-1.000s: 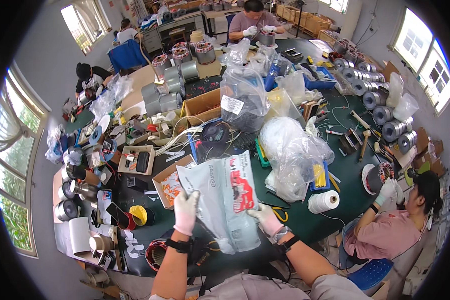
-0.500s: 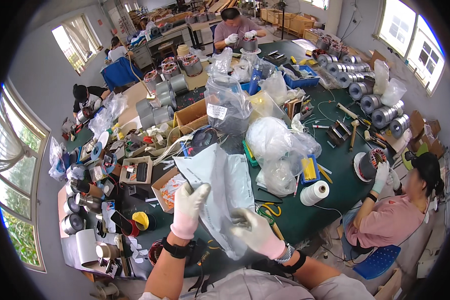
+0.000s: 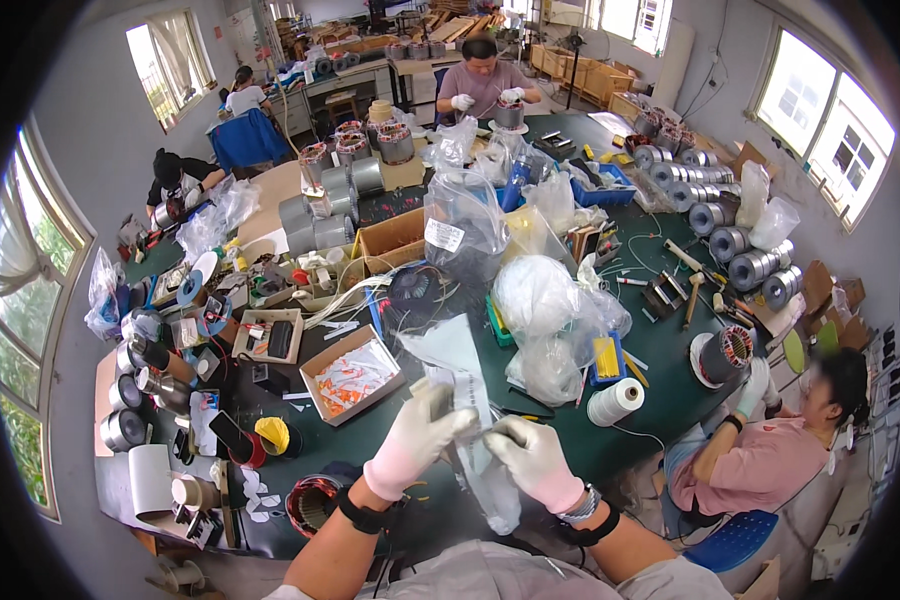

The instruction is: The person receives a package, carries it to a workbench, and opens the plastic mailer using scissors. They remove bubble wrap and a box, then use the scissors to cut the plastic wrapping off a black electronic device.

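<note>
We see the bag [image 3: 475, 385] bunched narrow, held right of the box [image 3: 368, 403], left hand [image 3: 425, 435] and right hand [image 3: 538, 460] both closed on it. Left of the box we have a tray [image 3: 241, 350]; nearer us than the box, a yellow cup [image 3: 278, 437] and a stator [image 3: 313, 508]. Clear bags [image 3: 545, 300] and a thread spool [image 3: 615, 402] crowd the table right of the box, beyond the bag.

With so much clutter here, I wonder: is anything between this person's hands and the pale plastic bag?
Nothing visible but the white gloves: the left hand and right hand both hold the pale plastic bag.
</note>
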`<state>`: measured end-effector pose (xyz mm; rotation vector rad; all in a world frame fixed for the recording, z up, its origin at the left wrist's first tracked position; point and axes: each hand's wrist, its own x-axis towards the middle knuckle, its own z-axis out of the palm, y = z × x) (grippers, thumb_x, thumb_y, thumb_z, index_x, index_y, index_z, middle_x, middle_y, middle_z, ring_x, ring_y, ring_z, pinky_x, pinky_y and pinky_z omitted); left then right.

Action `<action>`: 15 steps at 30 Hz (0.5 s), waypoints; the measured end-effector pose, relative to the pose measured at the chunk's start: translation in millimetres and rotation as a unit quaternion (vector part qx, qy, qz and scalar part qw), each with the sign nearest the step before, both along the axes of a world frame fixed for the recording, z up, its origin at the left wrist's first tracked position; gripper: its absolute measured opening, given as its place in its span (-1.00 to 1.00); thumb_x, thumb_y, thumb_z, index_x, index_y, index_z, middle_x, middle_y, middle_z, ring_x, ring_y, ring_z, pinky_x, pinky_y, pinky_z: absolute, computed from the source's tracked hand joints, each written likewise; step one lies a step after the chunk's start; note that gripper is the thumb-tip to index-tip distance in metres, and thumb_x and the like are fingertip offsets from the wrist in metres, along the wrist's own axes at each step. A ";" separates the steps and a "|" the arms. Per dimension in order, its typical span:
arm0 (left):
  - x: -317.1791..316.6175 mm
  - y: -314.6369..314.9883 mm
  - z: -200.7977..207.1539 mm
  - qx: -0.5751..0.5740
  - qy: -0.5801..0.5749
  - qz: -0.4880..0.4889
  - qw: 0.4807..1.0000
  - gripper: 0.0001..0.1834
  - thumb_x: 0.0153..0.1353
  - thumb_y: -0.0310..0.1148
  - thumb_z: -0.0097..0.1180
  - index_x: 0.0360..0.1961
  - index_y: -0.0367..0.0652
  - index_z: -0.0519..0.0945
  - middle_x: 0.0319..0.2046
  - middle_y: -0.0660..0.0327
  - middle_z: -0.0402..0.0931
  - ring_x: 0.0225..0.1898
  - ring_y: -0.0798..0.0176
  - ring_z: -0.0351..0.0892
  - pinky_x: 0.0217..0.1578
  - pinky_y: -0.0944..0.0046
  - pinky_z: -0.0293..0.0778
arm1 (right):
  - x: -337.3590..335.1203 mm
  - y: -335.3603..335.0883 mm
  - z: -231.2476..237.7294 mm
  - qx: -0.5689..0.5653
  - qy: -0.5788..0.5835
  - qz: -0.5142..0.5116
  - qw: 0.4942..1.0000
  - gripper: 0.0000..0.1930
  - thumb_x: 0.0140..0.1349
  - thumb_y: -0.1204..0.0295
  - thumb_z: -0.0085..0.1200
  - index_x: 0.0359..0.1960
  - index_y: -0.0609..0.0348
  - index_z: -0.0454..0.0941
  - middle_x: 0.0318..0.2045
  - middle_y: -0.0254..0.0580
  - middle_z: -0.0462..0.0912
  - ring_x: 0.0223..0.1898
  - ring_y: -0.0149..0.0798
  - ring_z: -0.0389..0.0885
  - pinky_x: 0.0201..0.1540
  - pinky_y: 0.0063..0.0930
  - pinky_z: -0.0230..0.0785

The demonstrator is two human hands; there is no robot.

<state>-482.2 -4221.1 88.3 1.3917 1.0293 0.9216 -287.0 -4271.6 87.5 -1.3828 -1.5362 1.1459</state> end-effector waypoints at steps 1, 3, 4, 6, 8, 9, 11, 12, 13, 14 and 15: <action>-7.7 -3.2 12.6 -0.099 0.024 -0.042 0.994 -0.55 0.33 -0.06 0.28 -0.23 -0.34 0.60 -0.39 0.30 0.52 -0.39 0.48 0.45 -0.33 0.39 0.46 | 4.2 1.1 -3.8 -0.018 0.009 -0.007 1.000 -0.76 0.34 0.33 0.14 -0.22 0.29 0.69 -0.49 -0.08 0.63 -0.49 -0.35 0.55 -0.35 -0.45 0.39; -13.6 -8.3 10.8 -0.130 0.010 -0.048 0.990 -0.57 0.32 -0.08 0.31 -0.26 -0.34 0.62 -0.42 0.30 0.53 -0.41 0.46 0.46 -0.33 0.39 0.47 | 7.6 -0.9 0.1 -0.054 0.042 -0.015 0.998 -0.75 0.35 0.33 0.16 -0.18 0.31 0.70 -0.48 -0.20 0.65 -0.46 -0.48 0.54 -0.32 -0.50 0.40; -15.0 -12.1 11.3 -0.147 -0.023 -0.046 0.988 -0.58 0.32 -0.10 0.31 -0.27 -0.34 0.63 -0.44 0.31 0.54 -0.42 0.46 0.46 -0.33 0.39 0.47 | 7.9 -1.0 4.3 -0.050 0.038 -0.014 0.998 -0.75 0.35 0.33 0.16 -0.18 0.31 0.70 -0.48 -0.20 0.65 -0.46 -0.48 0.54 -0.32 -0.50 0.40; -18.9 -11.6 6.3 -0.121 -0.021 -0.018 0.992 -0.62 0.31 -0.14 0.31 -0.29 -0.34 0.63 -0.46 0.31 0.54 -0.42 0.47 0.45 -0.34 0.39 0.46 | 7.6 -0.5 9.6 -0.043 0.029 -0.009 0.999 -0.77 0.36 0.36 0.17 -0.18 0.32 0.70 -0.45 -0.29 0.67 -0.43 -0.52 0.54 -0.32 -0.53 0.41; -23.1 -12.0 12.6 -0.097 -0.016 0.011 0.995 -0.65 0.30 -0.19 0.31 -0.30 -0.35 0.63 -0.48 0.31 0.54 -0.42 0.47 0.44 -0.35 0.38 0.44 | 10.4 -3.2 14.8 -0.070 0.114 -0.030 0.991 -0.82 0.37 0.43 0.17 -0.23 0.35 0.70 -0.45 -0.33 0.67 -0.41 -0.56 0.56 -0.33 -0.58 0.40; -26.3 -15.2 20.1 -0.068 -0.005 0.064 0.996 -0.70 0.30 -0.25 0.26 -0.36 -0.34 0.60 -0.52 0.31 0.51 -0.48 0.49 0.41 -0.45 0.38 0.40 | 13.5 -3.0 18.5 -0.075 0.122 -0.049 0.988 -0.82 0.36 0.44 0.16 -0.23 0.34 0.70 -0.46 -0.34 0.67 -0.41 -0.56 0.56 -0.34 -0.59 0.40; -28.3 -17.2 35.5 -0.005 -0.030 0.150 0.988 -0.74 0.29 -0.34 0.23 -0.45 -0.31 0.54 -0.57 0.34 0.43 -0.53 0.53 0.33 -0.53 0.40 0.30 | 31.5 0.8 18.9 0.008 0.021 -0.096 0.995 -0.83 0.35 0.46 0.13 -0.25 0.34 0.69 -0.45 -0.34 0.67 -0.44 -0.53 0.56 -0.36 -0.57 0.41; -35.4 -19.4 44.4 0.043 -0.007 0.184 0.982 -0.77 0.27 -0.40 0.21 -0.48 -0.30 0.52 -0.57 0.37 0.41 -0.51 0.54 0.31 -0.51 0.41 0.26 | 39.2 1.8 21.0 0.013 0.050 -0.116 0.992 -0.81 0.34 0.45 0.11 -0.27 0.37 0.67 -0.46 -0.31 0.67 -0.45 -0.51 0.55 -0.37 -0.55 0.40; -42.2 -23.8 56.1 0.052 -0.026 0.214 0.975 -0.82 0.23 -0.45 0.20 -0.47 -0.30 0.54 -0.57 0.37 0.42 -0.51 0.54 0.32 -0.50 0.41 0.27 | 41.8 0.9 34.3 0.009 0.070 -0.139 0.988 -0.80 0.33 0.45 0.10 -0.29 0.38 0.67 -0.47 -0.30 0.66 -0.45 -0.51 0.55 -0.37 -0.54 0.39; -46.4 -32.2 71.0 0.061 -0.044 0.244 0.967 -0.87 0.20 -0.50 0.19 -0.47 -0.31 0.55 -0.57 0.38 0.43 -0.51 0.53 0.34 -0.49 0.40 0.27 | 43.4 -5.5 53.6 0.004 0.090 -0.163 0.982 -0.79 0.33 0.45 0.08 -0.31 0.40 0.66 -0.48 -0.29 0.65 -0.45 -0.52 0.54 -0.37 -0.53 0.38; -45.5 -47.3 94.9 0.061 -0.037 0.262 0.963 -0.90 0.16 -0.53 0.19 -0.47 -0.31 0.56 -0.57 0.39 0.43 -0.50 0.54 0.33 -0.48 0.39 0.28 | 46.4 -14.6 72.3 0.035 0.067 -0.172 0.982 -0.80 0.32 0.47 0.07 -0.32 0.39 0.66 -0.49 -0.29 0.65 -0.45 -0.53 0.54 -0.38 -0.54 0.37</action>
